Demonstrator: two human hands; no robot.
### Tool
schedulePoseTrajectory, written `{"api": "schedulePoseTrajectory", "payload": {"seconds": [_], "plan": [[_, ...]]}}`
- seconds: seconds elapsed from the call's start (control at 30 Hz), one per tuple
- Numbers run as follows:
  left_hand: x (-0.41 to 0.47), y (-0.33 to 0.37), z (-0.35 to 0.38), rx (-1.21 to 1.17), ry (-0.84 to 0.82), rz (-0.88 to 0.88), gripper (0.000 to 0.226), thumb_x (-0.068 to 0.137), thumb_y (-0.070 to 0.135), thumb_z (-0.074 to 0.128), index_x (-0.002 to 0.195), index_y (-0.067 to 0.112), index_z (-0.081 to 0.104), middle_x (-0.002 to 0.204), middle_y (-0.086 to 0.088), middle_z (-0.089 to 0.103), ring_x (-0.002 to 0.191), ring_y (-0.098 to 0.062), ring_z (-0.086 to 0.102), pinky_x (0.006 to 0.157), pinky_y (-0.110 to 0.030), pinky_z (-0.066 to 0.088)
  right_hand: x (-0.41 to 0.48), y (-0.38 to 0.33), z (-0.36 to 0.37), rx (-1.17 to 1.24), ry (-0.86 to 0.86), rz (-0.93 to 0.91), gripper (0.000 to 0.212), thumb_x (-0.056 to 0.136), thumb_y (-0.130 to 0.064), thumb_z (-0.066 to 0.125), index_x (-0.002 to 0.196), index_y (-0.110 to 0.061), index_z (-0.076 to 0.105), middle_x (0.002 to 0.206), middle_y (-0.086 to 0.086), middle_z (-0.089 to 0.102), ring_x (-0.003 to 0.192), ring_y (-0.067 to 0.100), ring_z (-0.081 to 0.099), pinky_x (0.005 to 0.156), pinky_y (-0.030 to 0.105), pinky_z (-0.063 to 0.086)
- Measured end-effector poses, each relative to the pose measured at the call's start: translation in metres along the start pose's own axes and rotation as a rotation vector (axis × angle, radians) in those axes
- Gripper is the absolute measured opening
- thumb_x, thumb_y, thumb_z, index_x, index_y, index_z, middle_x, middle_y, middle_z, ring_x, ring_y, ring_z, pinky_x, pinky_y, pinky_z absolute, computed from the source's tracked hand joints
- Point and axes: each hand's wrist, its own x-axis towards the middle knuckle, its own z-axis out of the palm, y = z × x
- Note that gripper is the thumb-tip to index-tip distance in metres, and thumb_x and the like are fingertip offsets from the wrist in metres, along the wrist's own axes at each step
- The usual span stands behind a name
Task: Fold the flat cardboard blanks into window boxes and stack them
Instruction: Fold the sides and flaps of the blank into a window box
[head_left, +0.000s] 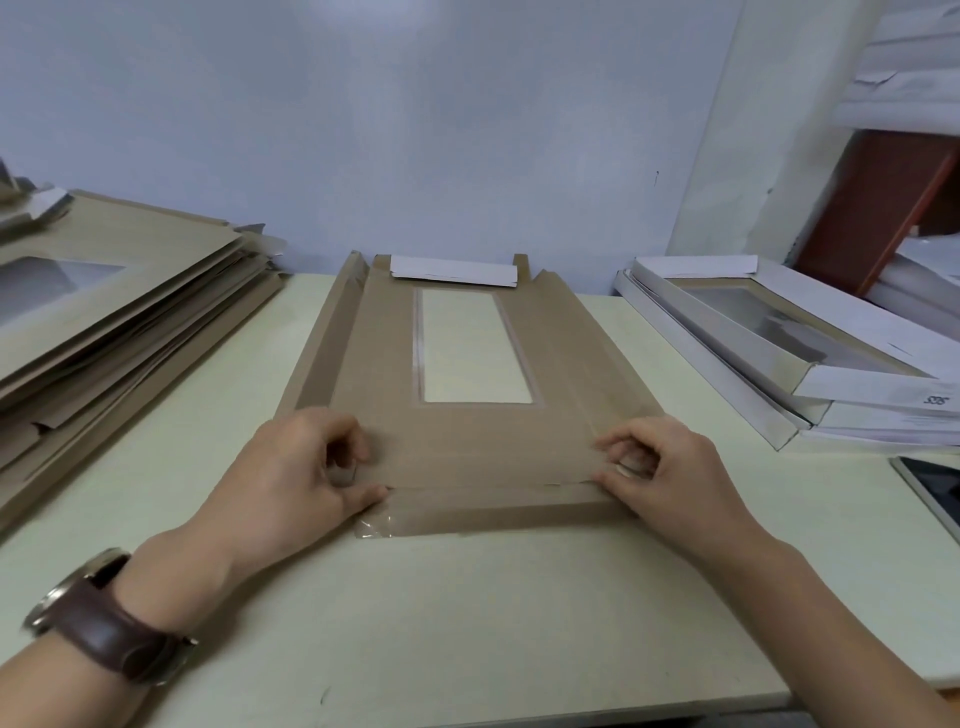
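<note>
A brown cardboard blank (457, 431) with a clear rectangular window lies flat on the pale table (467, 613) in front of me. Its left side flap stands partly raised and its far end flap shows a white underside. My left hand (301, 467) pinches the near flap at its left corner, fingers curled over the crease. My right hand (660, 467) pinches the same flap at its right corner. The near flap is bent along its fold line between both hands.
A tall pile of flat brown blanks (119, 312) fills the left of the table. Folded white window boxes (779, 348) are stacked at the right. A dark tablet-like object (935, 493) lies at the right edge. A blue-grey wall stands behind.
</note>
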Motion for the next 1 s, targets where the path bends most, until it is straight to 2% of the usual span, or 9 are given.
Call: {"api": "schedulePoseTrajectory", "payload": {"seconds": [0.07,0.17,0.27,0.37,0.43,0.57,0.7,0.87,1.0], "plan": [[0.000,-0.004,0.001,0.104,0.112,-0.057,0.050,0.051,0.052,0.087,0.086,0.030,0.058,0.092,0.010,0.051,0.095,-0.018,0.045,0.078,-0.028,0.039,0.000,0.003,-0.002,-0.132,0.038,-0.035,0.050,0.064,-0.031,0.087,0.108,-0.026,0.065,0.092,-0.012,0.056,0.088,0.008,0.044,0.077,0.018,0.037],[0.000,-0.009,0.000,0.315,0.129,-0.239,0.104,0.035,0.081,0.071,0.119,0.025,0.049,0.116,-0.003,0.043,0.113,-0.025,0.028,0.094,-0.039,0.030,0.001,0.008,-0.005,-0.261,0.028,0.121,0.102,0.057,-0.068,0.074,0.142,-0.027,0.036,0.116,-0.007,0.043,0.112,0.015,0.032,0.095,0.031,0.035],[0.004,-0.008,-0.005,0.341,-0.002,-0.375,0.116,0.021,0.096,0.052,0.105,0.018,0.039,0.104,0.000,0.041,0.107,-0.027,0.033,0.088,-0.039,0.034,0.003,0.013,-0.006,-0.399,-0.009,0.317,0.132,0.043,-0.090,0.055,0.147,-0.015,0.024,0.133,0.004,0.040,0.125,0.024,0.028,0.102,0.040,0.031],[0.009,-0.009,-0.008,0.305,-0.081,-0.410,0.109,0.018,0.094,0.052,0.094,0.017,0.040,0.093,0.003,0.042,0.095,-0.021,0.033,0.082,-0.035,0.037,0.005,0.016,-0.007,-0.401,-0.057,0.392,0.121,0.033,-0.097,0.047,0.122,-0.015,0.046,0.117,0.004,0.049,0.114,0.025,0.036,0.092,0.040,0.039],[0.010,-0.011,-0.007,0.254,-0.081,-0.401,0.109,0.022,0.091,0.061,0.099,0.016,0.044,0.096,0.003,0.044,0.096,-0.021,0.034,0.081,-0.034,0.038,0.006,0.017,-0.007,-0.333,-0.081,0.412,0.108,0.035,-0.093,0.057,0.113,-0.018,0.051,0.105,-0.001,0.051,0.107,0.023,0.038,0.086,0.038,0.042],[0.010,-0.015,-0.001,0.098,-0.008,-0.325,0.107,0.032,0.073,0.080,0.118,0.020,0.044,0.103,0.011,0.037,0.101,-0.015,0.030,0.080,-0.030,0.034,0.005,0.017,-0.004,-0.125,-0.037,0.330,0.089,0.051,-0.066,0.080,0.123,-0.024,0.050,0.110,-0.009,0.049,0.110,0.014,0.037,0.084,0.031,0.037],[0.010,-0.017,0.001,0.016,-0.005,-0.242,0.094,0.040,0.059,0.088,0.120,0.031,0.047,0.111,0.010,0.044,0.109,-0.019,0.045,0.088,-0.036,0.043,0.005,0.014,-0.002,-0.080,-0.016,0.213,0.076,0.057,-0.050,0.086,0.122,-0.026,0.054,0.113,-0.013,0.048,0.108,0.009,0.041,0.084,0.026,0.035],[0.007,-0.018,0.004,0.040,-0.066,-0.206,0.082,0.055,0.056,0.084,0.128,0.033,0.055,0.122,0.007,0.043,0.121,-0.019,0.039,0.101,-0.033,0.038,0.010,0.013,-0.010,-0.136,-0.118,0.137,0.071,0.056,-0.054,0.086,0.118,-0.024,0.066,0.120,-0.008,0.041,0.104,0.005,0.047,0.089,0.021,0.035],[0.007,-0.014,0.004,0.068,-0.133,-0.226,0.064,0.065,0.054,0.078,0.124,0.040,0.056,0.111,0.007,0.036,0.111,-0.013,0.026,0.094,-0.027,0.031,0.022,0.007,-0.020,-0.296,-0.307,0.153,0.062,0.061,-0.063,0.078,0.113,-0.030,0.069,0.114,-0.002,0.043,0.110,0.012,0.047,0.092,0.026,0.040]]}}
